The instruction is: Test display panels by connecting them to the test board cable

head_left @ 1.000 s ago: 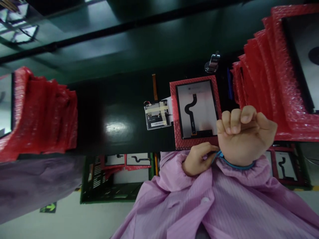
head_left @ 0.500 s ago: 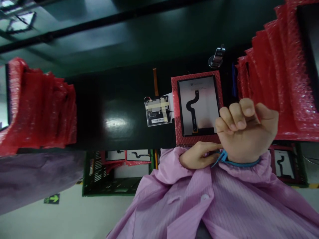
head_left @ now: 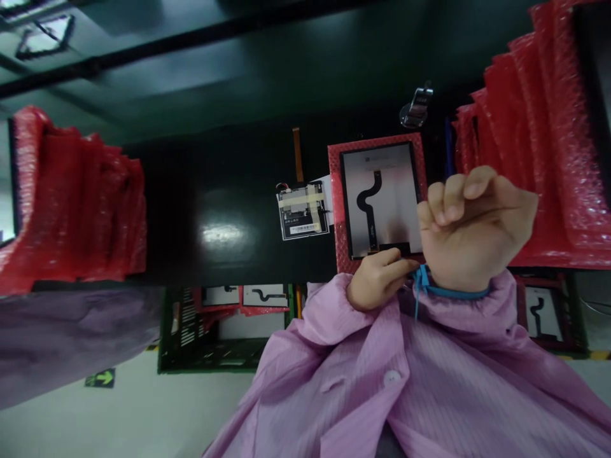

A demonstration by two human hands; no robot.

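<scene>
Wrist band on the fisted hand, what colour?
The wrist band is blue, best seen in the head view.

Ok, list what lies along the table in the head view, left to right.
First the left stack of red bubble wrap → small taped module → display panel on red bubble wrap → right hand, fist curled → right stack of red bubble wrap. The left hand, pinching the blue wrist strap, sits below the panel, so left out.
</scene>
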